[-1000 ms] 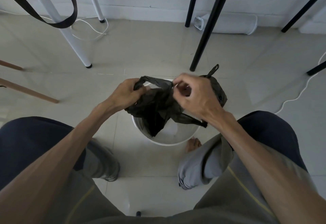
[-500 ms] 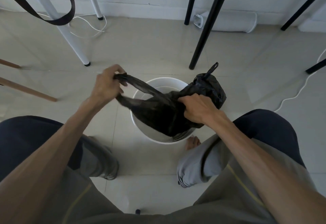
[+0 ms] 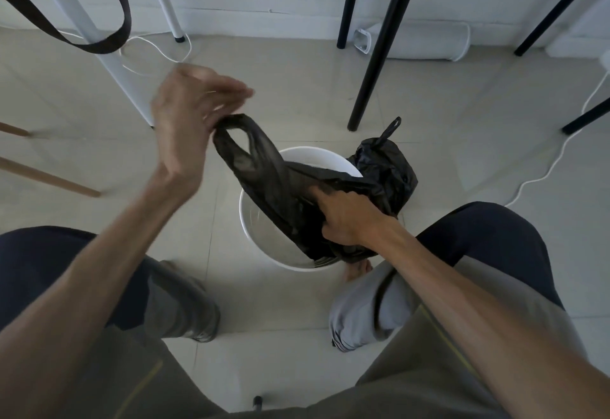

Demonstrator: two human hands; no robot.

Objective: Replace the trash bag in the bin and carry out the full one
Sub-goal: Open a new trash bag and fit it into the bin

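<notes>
A white round bin (image 3: 251,220) stands on the floor between my knees. An empty black trash bag (image 3: 280,194) is stretched across its opening. My left hand (image 3: 188,114), blurred by motion, is raised left of the bin and holds one handle loop of this bag at its lower edge. My right hand (image 3: 346,217) grips the bag's other side over the near right rim. A full, tied black bag (image 3: 388,167) sits on the floor against the far right of the bin.
Black table legs (image 3: 376,65) rise just behind the bin, white legs (image 3: 99,45) to the far left, wooden legs (image 3: 49,177) at the left edge. A white cable (image 3: 541,177) runs on the tiles at right. A white cylinder (image 3: 419,43) lies by the wall. A black strap (image 3: 122,5) hangs top left.
My left hand has pulled the bag's handle up and away to the left, stretching the bag out. My right hand moved down to the bin's near right rim with the other side.
</notes>
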